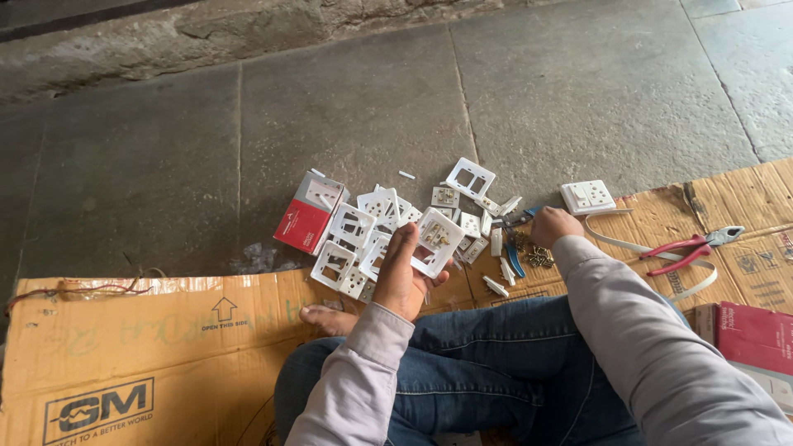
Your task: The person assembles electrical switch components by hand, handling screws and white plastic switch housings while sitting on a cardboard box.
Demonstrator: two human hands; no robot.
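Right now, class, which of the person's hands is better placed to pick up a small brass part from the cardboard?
Probably the right hand: it rests beside the brass parts. The left hand already holds a white socket plate.

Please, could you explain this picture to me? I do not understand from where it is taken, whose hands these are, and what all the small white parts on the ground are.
There is one picture, from a camera worn on a person's head, looking down at their own hands and lap. The person sits on flattened cardboard laid on a stone floor, legs in blue jeans.

The left hand holds up a white square switch plate, back side facing the camera. The right hand reaches down to a small pile of screws; whether it grips anything cannot be seen.

On the ground lies a heap of white plates and frames, a red and white box, an assembled white socket and red-handled pliers.
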